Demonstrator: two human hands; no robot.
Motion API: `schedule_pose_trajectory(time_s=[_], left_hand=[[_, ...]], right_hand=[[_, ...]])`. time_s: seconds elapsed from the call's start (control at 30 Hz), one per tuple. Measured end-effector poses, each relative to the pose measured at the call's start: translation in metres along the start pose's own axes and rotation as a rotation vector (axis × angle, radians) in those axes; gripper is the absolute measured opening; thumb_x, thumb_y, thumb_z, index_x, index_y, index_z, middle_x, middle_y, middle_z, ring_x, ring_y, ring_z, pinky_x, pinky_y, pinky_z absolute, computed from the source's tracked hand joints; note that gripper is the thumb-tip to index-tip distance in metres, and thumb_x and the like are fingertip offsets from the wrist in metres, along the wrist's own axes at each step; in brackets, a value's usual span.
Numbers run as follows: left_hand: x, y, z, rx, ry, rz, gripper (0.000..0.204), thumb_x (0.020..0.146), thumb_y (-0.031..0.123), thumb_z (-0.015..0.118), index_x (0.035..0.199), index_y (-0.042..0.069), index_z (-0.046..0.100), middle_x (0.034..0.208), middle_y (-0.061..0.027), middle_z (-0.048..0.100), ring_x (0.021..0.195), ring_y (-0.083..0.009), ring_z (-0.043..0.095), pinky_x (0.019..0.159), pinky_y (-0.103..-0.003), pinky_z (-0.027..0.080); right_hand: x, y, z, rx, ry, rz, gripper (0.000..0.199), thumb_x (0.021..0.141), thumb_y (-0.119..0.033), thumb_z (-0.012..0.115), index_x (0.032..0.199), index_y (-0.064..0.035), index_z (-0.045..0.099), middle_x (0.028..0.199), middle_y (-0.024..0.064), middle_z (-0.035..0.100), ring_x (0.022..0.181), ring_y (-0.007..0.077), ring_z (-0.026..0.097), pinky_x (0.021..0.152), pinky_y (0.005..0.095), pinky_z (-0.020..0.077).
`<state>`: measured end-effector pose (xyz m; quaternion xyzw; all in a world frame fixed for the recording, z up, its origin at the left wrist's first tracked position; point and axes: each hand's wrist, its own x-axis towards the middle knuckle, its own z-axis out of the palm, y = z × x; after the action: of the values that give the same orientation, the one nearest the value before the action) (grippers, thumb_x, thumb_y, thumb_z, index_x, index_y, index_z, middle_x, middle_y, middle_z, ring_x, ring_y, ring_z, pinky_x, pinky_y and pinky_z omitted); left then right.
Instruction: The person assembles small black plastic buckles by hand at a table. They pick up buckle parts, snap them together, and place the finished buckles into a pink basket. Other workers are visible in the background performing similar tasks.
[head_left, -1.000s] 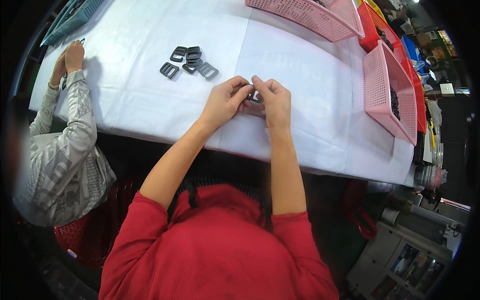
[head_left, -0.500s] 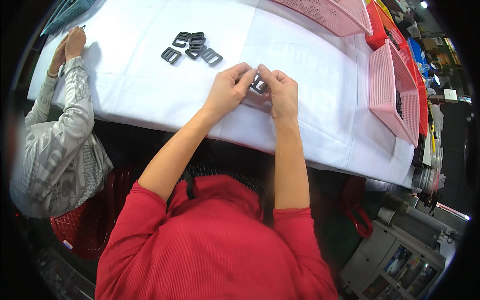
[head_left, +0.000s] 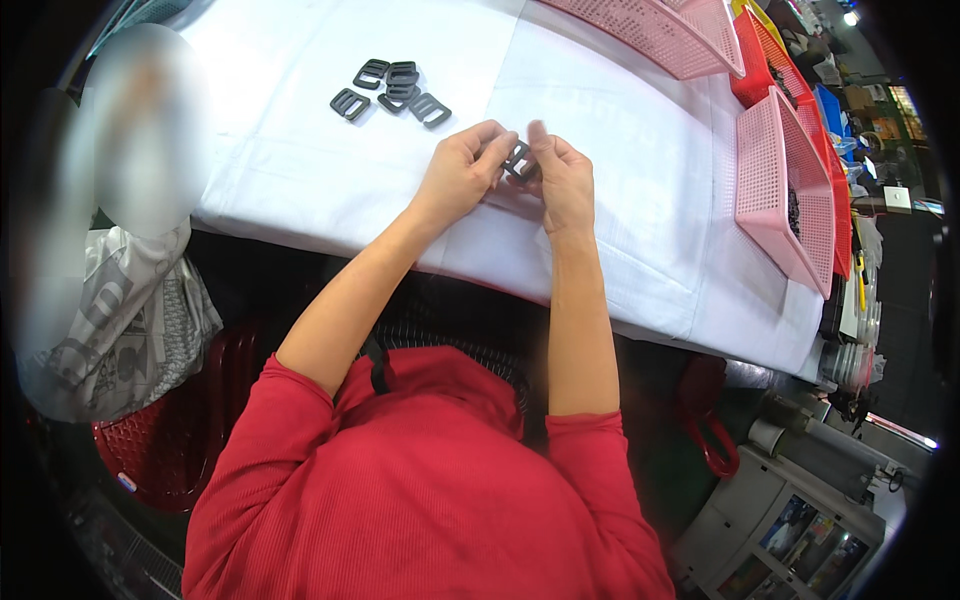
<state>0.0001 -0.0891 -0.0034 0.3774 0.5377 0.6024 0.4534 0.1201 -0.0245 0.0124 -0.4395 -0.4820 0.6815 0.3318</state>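
A black plastic slide buckle (head_left: 518, 161) is held above the white tablecloth, near the table's front edge. My left hand (head_left: 460, 172) pinches its left side between thumb and fingers. On its other side, my right hand (head_left: 567, 185) has curled fingers at the buckle's right edge, its slightly blurred thumb raised; those fingertips are partly hidden. Farther up and to the left lies a loose group of several similar black buckles (head_left: 431, 110), some overlapping, with neither hand touching them.
A pink perforated basket (head_left: 745, 195) with dark pieces inside stands at the right, beside a red basket (head_left: 757, 68). Another pink basket (head_left: 655, 35) is at the far edge. A co-worker in a grey patterned top (head_left: 135, 300) sits at the left, partly blurred.
My right thumb has lifted off the buckle, baring more of it. My left hand keeps its pinch. The view has shifted slightly; the loose buckles lie as before.
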Motion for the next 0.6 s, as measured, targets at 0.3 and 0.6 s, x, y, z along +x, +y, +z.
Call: schedule_pose_trajectory(time_s=[0.3,0.6], left_hand=[[0.011,-0.006,-0.013,-0.349,-0.091,-0.177,0.019,0.092,0.025,0.051,0.085,0.009,0.058,0.061,0.008,0.046,0.047,0.0011,0.037,0.038,-0.014,0.023],[0.032,-0.002,-0.02,-0.553,-0.217,-0.4,0.024,0.086,0.032,0.058,0.083,0.008,0.061,0.05,0.0058,0.042,0.039,-0.0034,0.036,0.034,-0.018,0.024]], right_hand=[[-0.018,-0.009,-0.006,-0.969,0.114,-0.91,0.031,0.081,-0.007,0.054,0.11,-0.0117,0.062,0.094,0.0063,0.06,0.066,0.0174,0.06,0.058,0.0282,0.0489],[-0.007,-0.052,0.007,-1.411,-0.095,-1.375,0.016,0.077,-0.005,0.053,0.09,-0.0017,0.061,0.081,0.0116,0.06,0.082,0.027,0.062,0.081,0.0416,0.049]])
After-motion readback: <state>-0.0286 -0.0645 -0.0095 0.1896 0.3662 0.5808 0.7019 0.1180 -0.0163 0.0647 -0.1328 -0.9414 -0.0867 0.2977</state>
